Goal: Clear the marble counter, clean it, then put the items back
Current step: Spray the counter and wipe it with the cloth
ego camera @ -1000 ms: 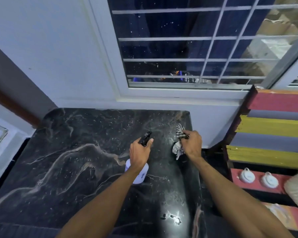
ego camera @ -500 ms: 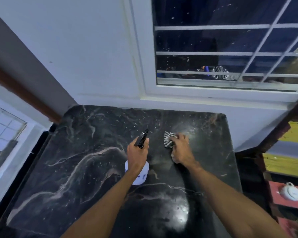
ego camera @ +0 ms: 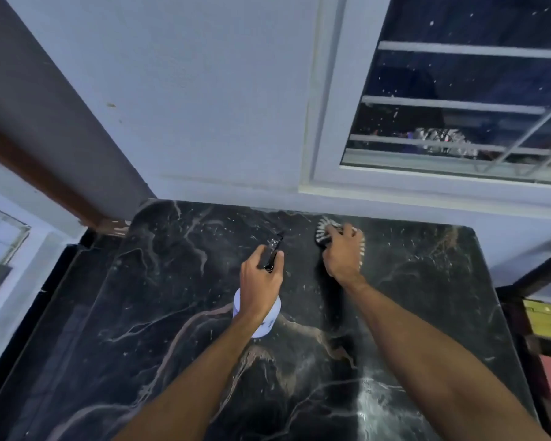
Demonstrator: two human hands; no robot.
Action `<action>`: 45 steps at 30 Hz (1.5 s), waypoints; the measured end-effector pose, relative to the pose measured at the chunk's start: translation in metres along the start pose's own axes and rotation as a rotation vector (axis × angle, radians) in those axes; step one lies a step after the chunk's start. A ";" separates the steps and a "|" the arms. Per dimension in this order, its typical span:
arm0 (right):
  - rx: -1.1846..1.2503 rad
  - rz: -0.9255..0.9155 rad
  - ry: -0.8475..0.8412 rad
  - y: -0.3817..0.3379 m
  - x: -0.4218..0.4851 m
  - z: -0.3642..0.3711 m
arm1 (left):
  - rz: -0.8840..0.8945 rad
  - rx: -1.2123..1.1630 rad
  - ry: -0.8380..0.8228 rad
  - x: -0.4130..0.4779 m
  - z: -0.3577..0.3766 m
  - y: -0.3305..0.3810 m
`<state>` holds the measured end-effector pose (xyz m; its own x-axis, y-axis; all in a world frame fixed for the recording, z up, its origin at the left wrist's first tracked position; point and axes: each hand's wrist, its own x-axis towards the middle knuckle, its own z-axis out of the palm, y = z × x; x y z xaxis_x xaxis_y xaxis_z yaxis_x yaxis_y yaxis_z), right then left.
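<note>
The black marble counter [ego camera: 140, 313] with pale veins fills the lower view. My left hand [ego camera: 260, 278] grips a white spray bottle [ego camera: 268, 323] by its black trigger head [ego camera: 272, 251], held above the counter's middle with the nozzle pointing toward the wall. My right hand [ego camera: 342, 254] presses a black-and-white striped cloth [ego camera: 323, 230] flat on the counter near its back edge, fingers curled over the cloth. Most of the cloth is hidden under the hand; its striped edges show at the left and right of my fingers.
A white wall and a barred window [ego camera: 458, 100] rise behind the counter. A coloured shelf unit [ego camera: 547, 329] stands past the counter's right edge. A light glare [ego camera: 369, 405] shines on the near counter surface. A dark gap runs along the left edge.
My right hand has pushed the cloth from the right side toward the back edge of the counter. The view has swung left. My left hand keeps its hold on the spray bottle.
</note>
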<state>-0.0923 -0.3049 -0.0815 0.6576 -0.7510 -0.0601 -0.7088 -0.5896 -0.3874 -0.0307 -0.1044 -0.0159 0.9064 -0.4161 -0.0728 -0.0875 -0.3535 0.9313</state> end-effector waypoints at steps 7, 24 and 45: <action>0.021 -0.135 -0.022 0.055 -0.027 -0.029 | 0.009 0.007 -0.139 -0.011 0.038 0.019; -0.016 0.169 0.072 0.242 -0.009 -0.101 | 0.027 0.045 -0.178 -0.072 0.208 0.080; 0.013 0.113 0.140 0.228 0.029 -0.096 | -0.018 -0.014 -0.048 -0.056 0.205 0.078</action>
<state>-0.2596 -0.4901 -0.0836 0.5312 -0.8469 0.0247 -0.7720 -0.4958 -0.3977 -0.1734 -0.2802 -0.0120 0.8868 -0.4497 -0.1064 -0.0650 -0.3493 0.9347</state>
